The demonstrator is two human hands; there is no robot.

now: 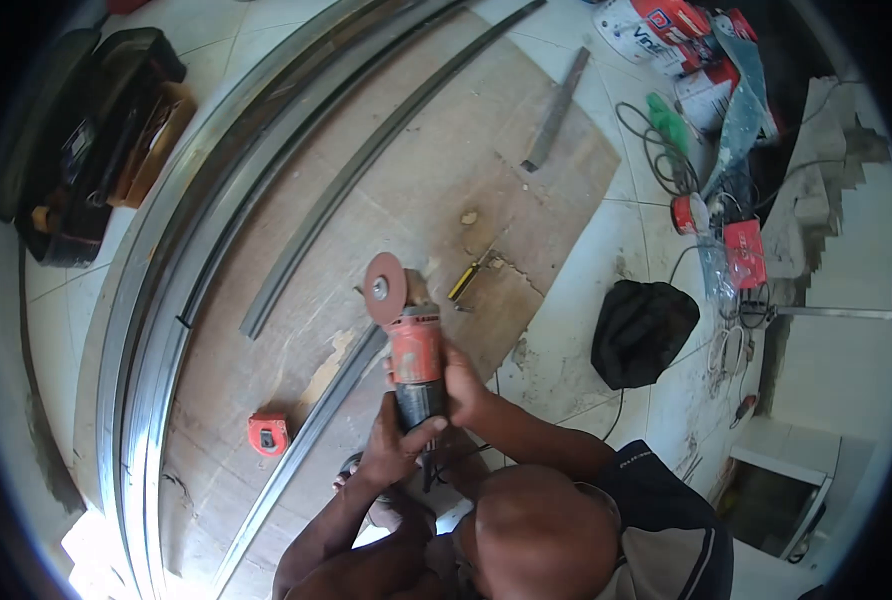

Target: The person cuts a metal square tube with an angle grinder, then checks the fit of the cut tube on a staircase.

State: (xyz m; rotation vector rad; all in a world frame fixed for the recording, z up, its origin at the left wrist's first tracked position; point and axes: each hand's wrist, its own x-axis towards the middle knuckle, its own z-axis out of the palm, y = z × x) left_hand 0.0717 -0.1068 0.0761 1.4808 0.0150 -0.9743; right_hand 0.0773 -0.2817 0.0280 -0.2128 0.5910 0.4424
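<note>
Grinder (415,342), over the board (446,190) and one end of a metal strip (313,440) — your right hand (463,388) wraps its fingers round the red body (416,362), your left hand (391,450) grips the black rear (421,402).

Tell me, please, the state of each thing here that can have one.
Angle grinder: held; running or not, cannot tell.
Abrasive disc: fitted.
Left hand: closed on the angle grinder.
Right hand: closed on the angle grinder.
Tape measure: no tape seen pulled out.
Black case: open.
Black cloth: bunched up.
Screwdriver: lying loose.
</note>
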